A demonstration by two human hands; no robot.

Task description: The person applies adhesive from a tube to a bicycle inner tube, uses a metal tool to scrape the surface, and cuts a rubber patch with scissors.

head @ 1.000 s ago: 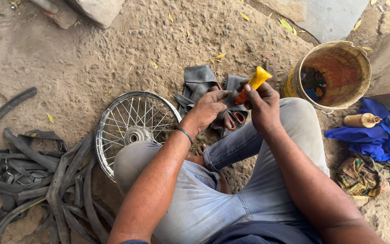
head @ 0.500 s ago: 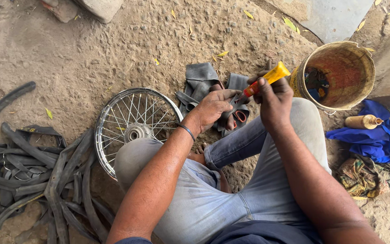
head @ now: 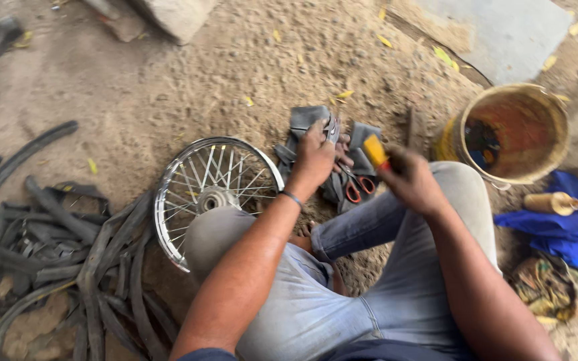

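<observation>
Left hand (head: 316, 157) reaches forward over the bent left knee, palm down, its fingers curled together on a small metal piece (head: 332, 129) at the top edge of the grey rubber patches (head: 302, 122) lying on the sandy ground; a thin band circles the wrist, and the forearm runs straight back toward the camera. Right hand (head: 411, 179) is held just to the right of it, above the right knee, fist closed around a yellow tube (head: 374, 151) whose end sticks up and to the left out of the grip, the picture being blurred there. Between the two hands, on the rubber, lie scissors (head: 356, 186) with orange handles, touching neither hand. A spoked wheel rim (head: 214, 187) lies flat just left of the patches, partly tucked under the left knee, its near edge hidden by the leg. Farther left, a heap of cut black rubber strips (head: 55, 247) spreads across the ground, well apart from the hands. To the right stands a yellow bucket (head: 513, 134) with dark contents at its bottom, near the right knee, and beside it a blue cloth (head: 563, 230) with a short pale roll (head: 553, 202) resting on it. Open sand lies beyond the patches, up to a grey slab (head: 496, 30) at the top right and a stone (head: 175, 17) at the top left.
</observation>
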